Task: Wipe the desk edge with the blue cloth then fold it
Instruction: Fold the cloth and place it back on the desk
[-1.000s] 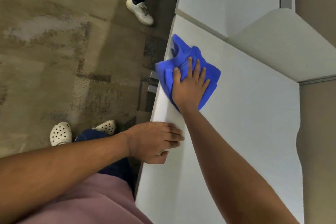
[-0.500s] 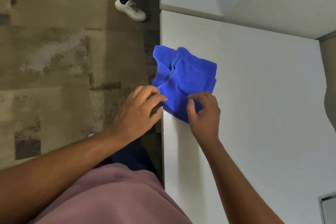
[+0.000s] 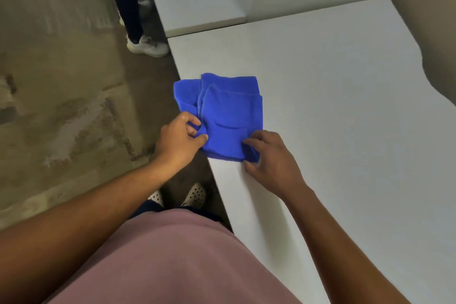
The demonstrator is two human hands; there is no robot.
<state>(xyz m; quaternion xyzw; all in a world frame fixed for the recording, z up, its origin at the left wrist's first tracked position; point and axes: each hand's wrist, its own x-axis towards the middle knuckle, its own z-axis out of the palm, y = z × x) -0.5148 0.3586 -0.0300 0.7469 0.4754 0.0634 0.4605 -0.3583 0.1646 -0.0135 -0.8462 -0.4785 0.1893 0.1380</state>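
The blue cloth (image 3: 227, 111) lies rumpled in overlapping layers at the left edge of the white desk (image 3: 333, 131), with one flap hanging a little past the edge. My left hand (image 3: 179, 139) pinches the cloth's near left corner between thumb and fingers, out over the desk edge. My right hand (image 3: 271, 158) grips the near right corner, its fingers curled on the fabric and resting on the desk top.
Another person's dark trouser legs and white shoes (image 3: 148, 45) stand on the worn floor by the desk's far corner. A second white desk (image 3: 197, 2) adjoins at the back. A beige partition (image 3: 434, 32) bounds the right side.
One second ago my right hand pressed flat on the cloth while the left rested on the desk edge. Both hands have since come to the cloth's near corners and closed on them.
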